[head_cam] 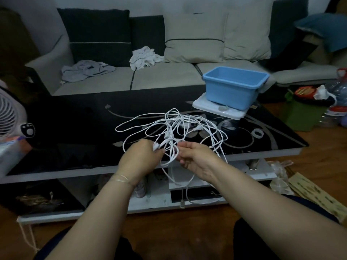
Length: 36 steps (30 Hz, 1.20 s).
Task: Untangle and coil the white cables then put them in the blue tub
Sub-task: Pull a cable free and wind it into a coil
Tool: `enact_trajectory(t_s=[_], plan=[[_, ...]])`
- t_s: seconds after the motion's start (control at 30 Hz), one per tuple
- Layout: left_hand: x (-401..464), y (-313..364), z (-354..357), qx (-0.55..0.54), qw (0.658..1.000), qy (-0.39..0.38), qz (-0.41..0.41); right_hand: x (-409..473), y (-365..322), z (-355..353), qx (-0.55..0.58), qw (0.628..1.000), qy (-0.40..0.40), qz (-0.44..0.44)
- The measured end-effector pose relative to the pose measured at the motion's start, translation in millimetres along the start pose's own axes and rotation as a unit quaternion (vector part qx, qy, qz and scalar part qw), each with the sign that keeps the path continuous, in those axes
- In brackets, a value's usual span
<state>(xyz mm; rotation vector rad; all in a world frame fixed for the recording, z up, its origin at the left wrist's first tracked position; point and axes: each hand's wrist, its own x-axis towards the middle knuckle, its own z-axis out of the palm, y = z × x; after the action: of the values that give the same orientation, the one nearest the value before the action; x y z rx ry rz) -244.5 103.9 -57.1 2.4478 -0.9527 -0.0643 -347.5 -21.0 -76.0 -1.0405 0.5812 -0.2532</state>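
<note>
A tangle of white cables (180,124) lies on the black glass coffee table (75,132), with loops spreading left and right and strands hanging over the front edge. My left hand (140,156) grips a white plug end and strands at the near side of the tangle. My right hand (195,156) pinches cable strands just to the right of it. The blue tub (234,87) stands empty on a white flat box (217,108) at the table's far right corner.
A grey sofa (159,77) with cushions and crumpled cloths runs behind the table. A white fan (9,115) stands at the left. A white tape ring (257,133) lies on the table's right side. Bags and bottles clutter the floor at right.
</note>
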Motion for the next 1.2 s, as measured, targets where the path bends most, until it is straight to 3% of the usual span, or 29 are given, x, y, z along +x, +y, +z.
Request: enact_trajectory(t_s=[0.13,0.23,0.33,0.5,0.6,0.73,0.87,1.0,1.07,1.13,1.2], plan=[[6,-5,14,-0.061,0.996,-0.064,-0.004,-2,2,4,-0.013,1.000,-0.018,-0.016],[10,-7,16,-0.162,0.982,-0.102,-0.009,-2,4,6,-0.126,0.988,-0.034,-0.078],[11,-7,18,-0.211,0.970,-0.114,-0.030,1,7,7,-0.257,0.951,0.008,-0.172],[9,2,35,-0.346,0.924,-0.123,-0.102,0,12,9,-0.348,0.870,0.116,-0.330],[6,10,40,-0.386,0.904,-0.135,-0.124,-1,10,7,-0.388,0.850,0.132,-0.330],[4,19,46,-0.411,0.895,-0.099,-0.139,-3,5,3,-0.516,0.782,0.152,-0.314],[7,24,46,-0.453,0.876,-0.067,-0.153,-5,-3,0,-0.399,0.868,0.141,-0.258],[10,30,43,-0.495,0.855,-0.078,-0.136,-2,-2,2,-0.339,0.908,0.109,-0.221],[15,28,41,-0.443,0.889,-0.062,-0.100,0,-2,1,-0.297,0.932,0.081,-0.193],[22,18,39,-0.308,0.950,-0.011,-0.042,0,-5,1,-0.227,0.960,0.063,-0.151],[28,6,34,-0.197,0.980,0.030,-0.010,-8,-9,2,-0.157,0.982,0.031,-0.100]])
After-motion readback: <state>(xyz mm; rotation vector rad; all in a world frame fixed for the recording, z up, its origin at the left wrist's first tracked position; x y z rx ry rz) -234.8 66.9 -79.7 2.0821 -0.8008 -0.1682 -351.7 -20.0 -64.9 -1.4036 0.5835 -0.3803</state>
